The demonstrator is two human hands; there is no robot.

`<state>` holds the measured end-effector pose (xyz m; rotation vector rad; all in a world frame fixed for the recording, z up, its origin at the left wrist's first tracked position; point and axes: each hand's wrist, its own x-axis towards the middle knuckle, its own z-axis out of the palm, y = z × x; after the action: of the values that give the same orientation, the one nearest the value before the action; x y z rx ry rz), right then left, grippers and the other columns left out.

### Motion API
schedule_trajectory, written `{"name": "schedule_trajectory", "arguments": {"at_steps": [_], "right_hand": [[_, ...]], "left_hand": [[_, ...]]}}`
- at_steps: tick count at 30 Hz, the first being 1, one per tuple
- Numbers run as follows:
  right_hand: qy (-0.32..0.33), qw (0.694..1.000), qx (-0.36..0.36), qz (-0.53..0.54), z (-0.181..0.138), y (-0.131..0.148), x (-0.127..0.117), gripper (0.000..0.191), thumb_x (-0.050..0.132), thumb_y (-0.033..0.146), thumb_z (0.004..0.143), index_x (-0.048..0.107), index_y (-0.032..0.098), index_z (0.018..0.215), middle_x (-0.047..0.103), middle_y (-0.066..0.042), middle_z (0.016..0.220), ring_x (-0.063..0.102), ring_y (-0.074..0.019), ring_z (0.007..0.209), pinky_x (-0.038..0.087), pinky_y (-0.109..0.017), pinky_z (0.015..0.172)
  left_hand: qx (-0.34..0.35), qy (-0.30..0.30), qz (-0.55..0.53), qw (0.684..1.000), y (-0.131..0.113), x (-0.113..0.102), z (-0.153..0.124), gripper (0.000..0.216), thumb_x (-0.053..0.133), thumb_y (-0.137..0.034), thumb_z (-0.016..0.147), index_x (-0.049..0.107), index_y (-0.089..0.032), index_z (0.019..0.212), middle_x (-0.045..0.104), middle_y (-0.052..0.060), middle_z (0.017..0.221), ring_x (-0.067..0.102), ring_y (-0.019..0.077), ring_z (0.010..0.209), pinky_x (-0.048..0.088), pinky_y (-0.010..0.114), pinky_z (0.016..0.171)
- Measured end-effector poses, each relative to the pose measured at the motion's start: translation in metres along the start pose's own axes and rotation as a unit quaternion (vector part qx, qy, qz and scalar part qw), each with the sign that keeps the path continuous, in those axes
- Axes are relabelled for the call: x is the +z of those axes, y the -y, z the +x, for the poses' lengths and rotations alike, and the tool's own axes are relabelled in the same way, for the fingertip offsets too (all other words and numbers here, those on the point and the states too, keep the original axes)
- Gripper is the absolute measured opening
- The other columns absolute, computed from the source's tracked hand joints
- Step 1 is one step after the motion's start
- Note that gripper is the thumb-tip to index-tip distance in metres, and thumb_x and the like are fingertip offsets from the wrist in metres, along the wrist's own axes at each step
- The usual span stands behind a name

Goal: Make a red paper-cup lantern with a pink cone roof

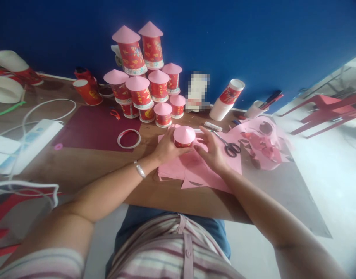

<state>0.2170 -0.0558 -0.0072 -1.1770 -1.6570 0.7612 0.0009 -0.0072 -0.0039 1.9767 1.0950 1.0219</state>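
Note:
A small red paper cup with a pink cone lid [184, 136] stands on pink paper sheets [195, 170] at the middle of the wooden table [90, 166]. My left hand [166, 148] curls round its left side, fingers touching the cup. My right hand [212, 148] rests just right of it on the pink paper, fingers bent and close together, fingertips near the cup. A silver bracelet [140, 169] is on my left wrist.
Behind stands a pile of several lidded red cups [145, 77] against the blue wall. Scissors [228, 146], a glue stick [212, 126], pink scraps [262, 143], a cut cup ring [129, 138], a stack of plain cups [227, 100] and a pen cup [255, 109] lie around. A power strip [29, 145] is left.

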Motion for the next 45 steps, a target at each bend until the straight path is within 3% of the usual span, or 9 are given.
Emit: {"name": "schedule_trajectory", "arguments": {"at_steps": [6, 14, 16, 19, 24, 28, 33, 39, 45], "right_hand": [[0.01, 0.996, -0.026, -0.084, -0.003, -0.003, 0.016, 0.069, 0.073, 0.032, 0.089, 0.052, 0.028, 0.154, 0.066, -0.014, 0.152, 0.063, -0.0378, 0.141, 0.053, -0.064, 0.12], [0.01, 0.992, 0.017, -0.123, -0.003, -0.008, 0.018, 0.077, 0.087, 0.035, 0.076, 0.058, 0.024, 0.147, 0.072, -0.017, 0.14, 0.067, -0.0439, 0.132, 0.058, -0.068, 0.112], [0.012, 0.993, 0.018, -0.117, -0.002, -0.009, 0.012, 0.074, 0.088, 0.04, 0.077, 0.061, 0.026, 0.145, 0.072, -0.016, 0.139, 0.067, -0.0445, 0.133, 0.059, -0.068, 0.112], [0.008, 0.995, 0.003, -0.103, -0.002, -0.009, 0.0, 0.067, 0.081, 0.036, 0.082, 0.062, 0.026, 0.146, 0.07, -0.014, 0.144, 0.064, -0.0431, 0.139, 0.056, -0.068, 0.117], [-0.056, 0.998, 0.019, -0.037, 0.005, 0.004, -0.019, 0.049, 0.063, 0.035, 0.098, 0.063, 0.029, 0.146, 0.071, -0.009, 0.148, 0.062, -0.0324, 0.146, 0.049, -0.064, 0.126], [-0.054, 0.997, 0.017, 0.043, 0.018, 0.018, -0.015, 0.056, 0.066, 0.05, 0.102, 0.056, 0.029, 0.153, 0.072, -0.011, 0.149, 0.064, -0.0301, 0.147, 0.047, -0.06, 0.129], [0.001, 0.999, 0.004, 0.043, 0.025, 0.029, -0.002, 0.069, 0.071, 0.064, 0.098, 0.054, 0.027, 0.154, 0.07, -0.013, 0.152, 0.061, -0.0319, 0.15, 0.046, -0.059, 0.13], [0.021, 0.999, 0.01, 0.03, 0.024, 0.031, -0.001, 0.076, 0.076, 0.062, 0.096, 0.052, 0.025, 0.157, 0.07, -0.013, 0.153, 0.061, -0.0329, 0.15, 0.048, -0.059, 0.129], [0.021, 1.0, 0.009, 0.018, 0.024, 0.03, -0.001, 0.08, 0.081, 0.059, 0.093, 0.051, 0.025, 0.159, 0.071, -0.013, 0.152, 0.059, -0.0327, 0.152, 0.047, -0.058, 0.13]], "left_hand": [[-0.011, -0.015, 0.034, 0.999, -0.003, 0.004, 0.001, 0.088, 0.103, -0.051, 0.065, 0.054, -0.023, 0.132, 0.066, 0.012, 0.132, 0.066, 0.0366, 0.128, 0.054, 0.056, 0.114], [0.002, 0.065, 0.026, 0.998, -0.007, 0.0, 0.001, 0.091, 0.105, -0.048, 0.061, 0.058, -0.018, 0.133, 0.066, 0.019, 0.136, 0.062, 0.042, 0.135, 0.05, 0.065, 0.119], [0.019, 0.094, -0.004, 0.995, -0.008, -0.01, 0.003, 0.093, 0.104, -0.044, 0.062, 0.058, -0.02, 0.139, 0.064, 0.02, 0.145, 0.06, 0.0418, 0.14, 0.05, 0.063, 0.121], [0.046, 0.143, -0.06, 0.987, -0.012, -0.022, 0.007, 0.074, 0.093, -0.038, 0.079, 0.059, -0.022, 0.143, 0.069, 0.015, 0.145, 0.066, 0.0356, 0.136, 0.053, 0.057, 0.12], [0.006, 0.161, -0.103, 0.982, -0.018, -0.022, 0.01, 0.058, 0.089, -0.04, 0.085, 0.066, -0.021, 0.136, 0.074, 0.014, 0.141, 0.071, 0.0333, 0.13, 0.059, 0.051, 0.112], [-0.012, 0.163, -0.109, 0.981, -0.019, -0.016, 0.01, 0.061, 0.091, -0.041, 0.082, 0.069, -0.022, 0.135, 0.076, 0.012, 0.137, 0.073, 0.0325, 0.125, 0.06, 0.048, 0.107], [0.016, 0.152, -0.115, 0.982, -0.016, -0.014, 0.01, 0.056, 0.086, -0.049, 0.088, 0.069, -0.026, 0.136, 0.076, 0.009, 0.136, 0.073, 0.0296, 0.124, 0.058, 0.045, 0.109], [0.014, 0.129, -0.078, 0.988, -0.013, -0.012, 0.009, 0.061, 0.081, -0.064, 0.088, 0.069, -0.021, 0.13, 0.076, 0.011, 0.135, 0.07, 0.0319, 0.125, 0.055, 0.047, 0.109], [-0.006, 0.137, -0.05, 0.989, -0.011, -0.011, 0.009, 0.057, 0.078, -0.068, 0.087, 0.069, -0.018, 0.113, 0.077, 0.011, 0.115, 0.072, 0.031, 0.11, 0.056, 0.045, 0.096]]}}
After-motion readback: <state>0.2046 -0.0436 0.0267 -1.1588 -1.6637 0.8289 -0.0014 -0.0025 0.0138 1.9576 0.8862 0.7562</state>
